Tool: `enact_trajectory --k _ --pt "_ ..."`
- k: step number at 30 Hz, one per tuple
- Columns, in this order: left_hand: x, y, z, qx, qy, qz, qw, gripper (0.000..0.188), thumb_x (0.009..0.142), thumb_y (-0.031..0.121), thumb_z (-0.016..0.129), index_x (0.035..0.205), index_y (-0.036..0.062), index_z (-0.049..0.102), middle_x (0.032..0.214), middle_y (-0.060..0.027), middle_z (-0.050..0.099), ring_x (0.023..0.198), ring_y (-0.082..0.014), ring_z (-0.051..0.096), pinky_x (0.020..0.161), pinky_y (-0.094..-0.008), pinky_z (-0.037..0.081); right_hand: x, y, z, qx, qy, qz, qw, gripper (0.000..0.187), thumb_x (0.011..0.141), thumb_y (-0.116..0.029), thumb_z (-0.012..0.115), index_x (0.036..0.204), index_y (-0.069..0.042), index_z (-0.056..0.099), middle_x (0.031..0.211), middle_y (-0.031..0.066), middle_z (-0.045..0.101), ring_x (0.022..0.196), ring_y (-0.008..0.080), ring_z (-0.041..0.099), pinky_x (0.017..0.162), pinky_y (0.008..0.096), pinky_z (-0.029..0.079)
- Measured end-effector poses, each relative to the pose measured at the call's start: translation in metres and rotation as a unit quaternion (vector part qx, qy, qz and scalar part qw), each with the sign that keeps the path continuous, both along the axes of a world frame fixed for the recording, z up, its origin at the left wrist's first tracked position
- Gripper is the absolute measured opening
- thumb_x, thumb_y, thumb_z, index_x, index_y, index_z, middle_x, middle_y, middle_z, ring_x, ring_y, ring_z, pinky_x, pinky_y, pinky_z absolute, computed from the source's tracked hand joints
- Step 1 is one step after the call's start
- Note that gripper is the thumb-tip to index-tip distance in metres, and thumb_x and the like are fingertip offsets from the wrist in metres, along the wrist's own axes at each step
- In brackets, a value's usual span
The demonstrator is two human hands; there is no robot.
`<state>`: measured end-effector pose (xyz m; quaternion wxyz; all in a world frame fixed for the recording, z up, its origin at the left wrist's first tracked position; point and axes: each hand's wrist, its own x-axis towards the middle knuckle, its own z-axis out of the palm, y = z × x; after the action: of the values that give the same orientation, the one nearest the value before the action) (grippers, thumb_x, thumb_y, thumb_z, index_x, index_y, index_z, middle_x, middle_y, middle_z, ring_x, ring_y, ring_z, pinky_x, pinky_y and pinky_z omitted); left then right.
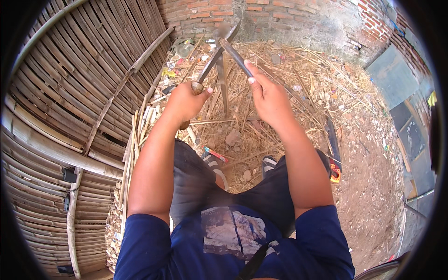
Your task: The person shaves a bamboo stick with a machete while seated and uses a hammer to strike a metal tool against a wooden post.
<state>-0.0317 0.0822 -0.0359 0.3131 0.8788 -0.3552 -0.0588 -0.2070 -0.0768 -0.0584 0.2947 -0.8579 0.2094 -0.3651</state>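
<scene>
My left hand (185,103) is closed around the wooden handle of a machete (211,66), whose dark blade slants up and away to the right, with a curved tip. In my right hand (270,95) is a dark stick (237,58), gripped with thumb and fingers; its browner far end meets or overlaps the blade. Below that crossing, a narrow upright piece of wood or bamboo (222,88) reaches down to the littered ground. A blur covers the area near its top, so I cannot tell whether the blade touches it.
Bamboo slat wall (88,84) runs along the left; a brick wall (280,21) stands at the back. Straw and bamboo scraps (298,70) cover the ground. A handsaw (332,142) lies by my right knee, a red-and-blue strip (216,155) between my feet. Grey panels (394,77) lean at right.
</scene>
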Motion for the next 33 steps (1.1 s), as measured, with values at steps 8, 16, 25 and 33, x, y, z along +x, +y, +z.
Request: enact_trajectory --k 8,16,25,33 --pt "-0.004 0.005 -0.003 -0.006 0.0 -0.004 1.0 0.052 0.088 0.043 0.075 0.1 -0.0061 0.065 0.077 -0.0207 0.068 0.075 -0.0348 0.068 0.074 -0.0435 0.053 -0.006 0.006 0.002 -0.019 -0.229 0.045 0.972 0.041 0.106 -0.029 0.051 0.147 -0.033 0.052 0.06 0.0119 0.056 0.05 0.019 0.054 0.055 0.0344 0.045" --pt "0.013 0.0 -0.011 -0.005 0.001 0.015 1.0 0.057 0.088 0.047 0.074 0.098 -0.0077 0.064 0.08 -0.0237 0.068 0.079 -0.0377 0.069 0.075 -0.0447 0.053 0.005 0.002 -0.006 -0.041 -0.064 -0.001 0.997 0.045 0.105 -0.024 0.053 0.148 -0.033 0.05 0.063 0.014 0.061 0.049 0.0215 0.056 0.052 0.0361 0.046" --pt "0.013 0.002 -0.023 -0.016 -0.02 0.002 1.0 0.051 0.091 0.045 0.073 0.093 -0.0046 0.062 0.071 -0.0106 0.062 0.067 -0.0212 0.06 0.067 -0.0396 0.05 -0.006 0.001 0.003 -0.044 -0.251 0.044 0.966 0.045 0.107 -0.022 0.05 0.152 -0.027 0.046 0.078 0.0082 0.071 0.055 0.0108 0.053 0.055 0.0314 0.045" --pt "0.008 -0.002 -0.017 -0.009 0.0 0.005 1.0 0.052 0.089 0.045 0.074 0.092 -0.0062 0.064 0.077 -0.0217 0.067 0.075 -0.035 0.068 0.073 -0.0442 0.052 0.004 -0.006 -0.008 -0.017 -0.071 0.007 0.997 0.044 0.105 -0.028 0.052 0.149 -0.033 0.05 0.062 0.0101 0.058 0.05 0.0184 0.055 0.054 0.0363 0.046"
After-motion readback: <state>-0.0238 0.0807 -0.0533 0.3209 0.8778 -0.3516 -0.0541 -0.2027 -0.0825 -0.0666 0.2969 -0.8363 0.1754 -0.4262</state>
